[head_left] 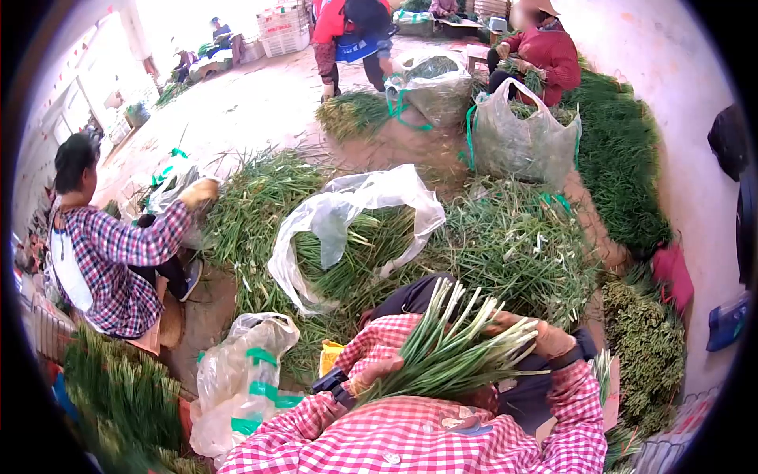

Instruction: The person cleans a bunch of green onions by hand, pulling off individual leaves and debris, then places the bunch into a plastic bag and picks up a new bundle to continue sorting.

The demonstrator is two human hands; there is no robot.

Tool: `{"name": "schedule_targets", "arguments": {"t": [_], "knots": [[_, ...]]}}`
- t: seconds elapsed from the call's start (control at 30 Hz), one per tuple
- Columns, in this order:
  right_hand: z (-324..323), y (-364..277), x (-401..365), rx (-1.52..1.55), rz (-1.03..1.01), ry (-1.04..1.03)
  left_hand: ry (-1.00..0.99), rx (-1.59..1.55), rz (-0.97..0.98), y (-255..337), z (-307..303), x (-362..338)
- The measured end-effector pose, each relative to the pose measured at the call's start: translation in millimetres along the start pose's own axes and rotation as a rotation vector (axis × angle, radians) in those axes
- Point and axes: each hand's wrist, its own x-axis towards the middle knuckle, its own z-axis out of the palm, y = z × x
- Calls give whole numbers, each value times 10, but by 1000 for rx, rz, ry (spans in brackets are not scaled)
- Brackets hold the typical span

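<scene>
A bunch of scallions (446, 351), long green stalks with pale cut ends, lies across my lap, with the pale ends pointing up and to the right. My left hand (377, 374) is closed round the leafy green end. At the pale end, my right hand (553, 340) curls against the stalks, its fingers partly hidden behind them. Ahead of my knees, an open clear plastic bag (430, 209) rests on the heap of loose greens (521, 245), with more stalks inside it. A crumpled clear bag with green tape (237, 371) lies by my left arm.
A person in a checked shirt (118, 237) sits at left, one gloved hand over the heap. Another bends over greens (355, 114) at the back; a third sits by a filled bag (525, 150). Stacked greens (624, 158) line the right wall. Bundles (118, 395) stand at lower left.
</scene>
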Motion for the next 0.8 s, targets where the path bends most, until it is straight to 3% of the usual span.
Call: {"name": "schedule_targets", "arguments": {"t": [0.1,0.13,0.2,0.23,0.3,0.33,0.4,0.67,0.7,0.73,0.8], "knots": [[51,-11,-2,-10,-13,73,6,13,-17,1,20,28],[97,-110,-39,-476,-89,283,5,18,-23,14,41,43],[289,-255,-24,-364,215,543,14,34,-28,36,75,51],[310,-215,15,-435,116,597,21,37,-21,54,88,58],[246,-274,91,-1020,-122,675,33,63,19,97,122,90],[202,-338,87,-1156,-53,702,46,79,37,116,128,96],[85,-241,135,-933,-269,671,87,105,56,134,194,47],[161,-602,-130,-64,-127,593,205,129,31,243,369,-178],[291,-667,-167,-98,-210,572,211,133,33,244,362,-186],[234,-682,-255,-80,-374,377,215,133,33,252,362,-175],[-194,-823,-438,-493,-901,210,222,128,29,267,344,-160]]}}
